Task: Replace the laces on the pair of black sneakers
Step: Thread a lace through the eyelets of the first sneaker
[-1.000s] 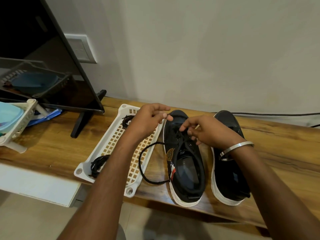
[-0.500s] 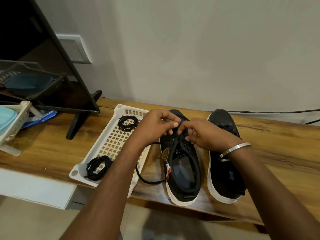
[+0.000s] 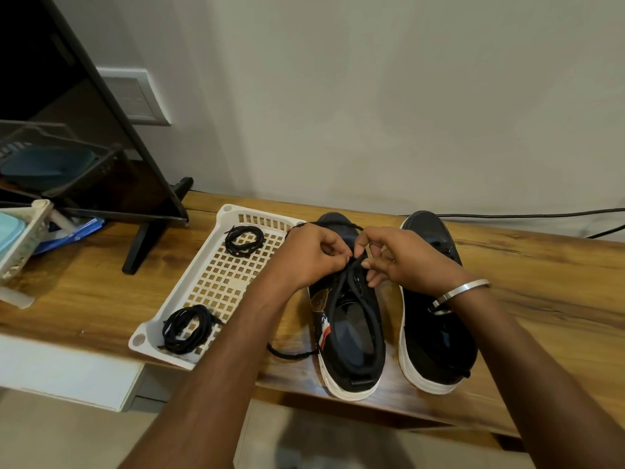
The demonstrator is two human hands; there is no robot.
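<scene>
Both hands over left sneaker [image 3: 351, 319]: left hand [image 3: 309, 257] and right hand [image 3: 402, 257] each pinched black lace [image 3: 351, 265] at the eyelets.

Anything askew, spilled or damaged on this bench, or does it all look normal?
One thing: the white lattice tray overhangs the wooden bench's front edge at its near corner. Otherwise nothing is spilled or damaged; both hands work a black lace on the left sneaker.

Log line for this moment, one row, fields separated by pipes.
left hand: pinches lace | right hand: pinches lace | left sneaker: being laced | tray: two coiled laces
</scene>
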